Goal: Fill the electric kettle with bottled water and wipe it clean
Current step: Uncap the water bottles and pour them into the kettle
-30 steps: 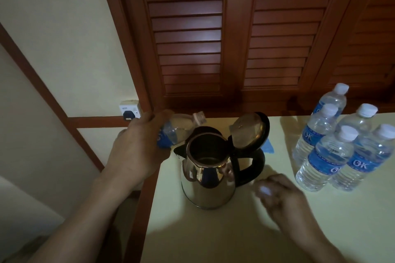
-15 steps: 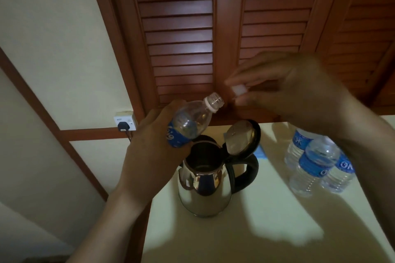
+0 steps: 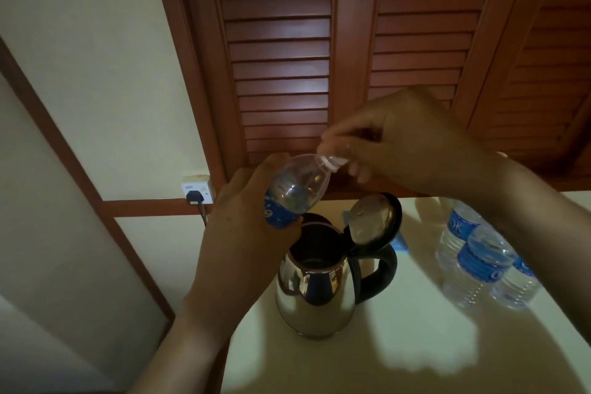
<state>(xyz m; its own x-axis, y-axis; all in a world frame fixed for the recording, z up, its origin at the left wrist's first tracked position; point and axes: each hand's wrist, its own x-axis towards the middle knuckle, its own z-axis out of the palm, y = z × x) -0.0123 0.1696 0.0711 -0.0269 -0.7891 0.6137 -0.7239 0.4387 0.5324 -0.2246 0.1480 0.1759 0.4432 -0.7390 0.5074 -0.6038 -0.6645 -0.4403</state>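
The left grip (image 3: 252, 233) is wrapped round a water bottle (image 3: 297, 192), tilted just above the open kettle (image 3: 316, 297). The right grip (image 3: 415, 144) pinches the bottle's neck end. The kettle stands on the bench (image 3: 415, 355), with full bottles (image 3: 476, 269) near it.

A single view is given: a wide-angle camera worn on the head, aimed forward and down. The table (image 3: 415, 345) is looked upon from above and from close by, with the kettle (image 3: 315, 297) set near the frame's middle. The left hand (image 3: 246, 233) with the bottle (image 3: 297, 189) and the right hand (image 3: 412, 144) pinching the cap (image 3: 324, 146) are caught nearest the lens. The louvred doors (image 3: 281, 57) are taken in across the top — their lines slanted by the wide lens.
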